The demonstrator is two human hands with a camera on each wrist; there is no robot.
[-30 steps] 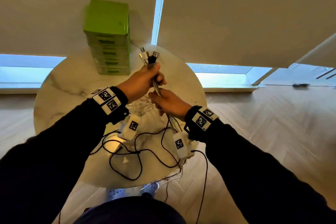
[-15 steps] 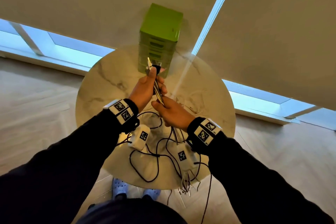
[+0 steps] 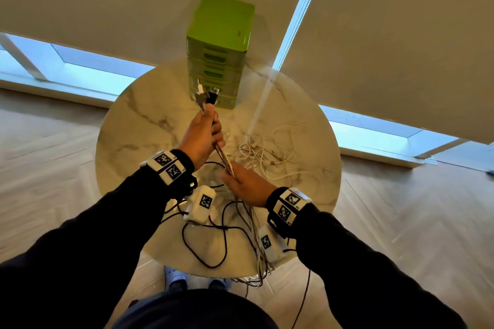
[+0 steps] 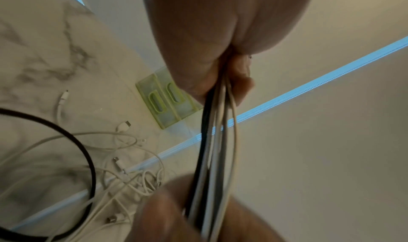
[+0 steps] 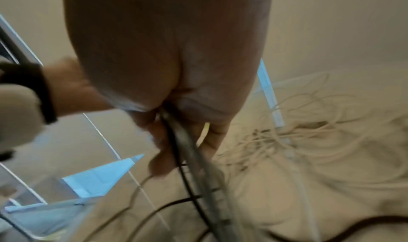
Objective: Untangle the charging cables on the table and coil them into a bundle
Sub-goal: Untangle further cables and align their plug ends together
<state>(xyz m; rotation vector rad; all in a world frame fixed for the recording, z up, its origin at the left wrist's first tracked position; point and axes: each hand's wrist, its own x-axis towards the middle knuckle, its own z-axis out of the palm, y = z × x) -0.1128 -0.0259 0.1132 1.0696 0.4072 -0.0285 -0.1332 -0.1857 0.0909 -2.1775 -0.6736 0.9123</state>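
Above the round marble table (image 3: 139, 125), both hands hold one bunch of charging cables (image 3: 224, 157). My left hand (image 3: 203, 133) grips the bunch near its plug ends (image 3: 207, 96), which stick up past the fist. Lower on the same bunch, my right hand (image 3: 244, 184) grips the strands; from there they trail down over the table's near edge (image 3: 256, 272). The left wrist view shows black and white strands (image 4: 212, 141) running out of the left fist. A loose heap of white cables (image 3: 270, 157) lies on the table to the right of the hands, and black cable loops (image 3: 208, 246) lie below them.
A green stack of small drawers (image 3: 217, 51) stands at the table's far edge, just beyond the plug ends. Two white tagged boxes (image 3: 201, 204) hang under the wrists. Wooden floor surrounds the table; blinds and low windows lie behind it.
The hands have drawn apart along the bunch: the left stays near the plugs, the right has slid down toward me. The head view has swung left and tilted.
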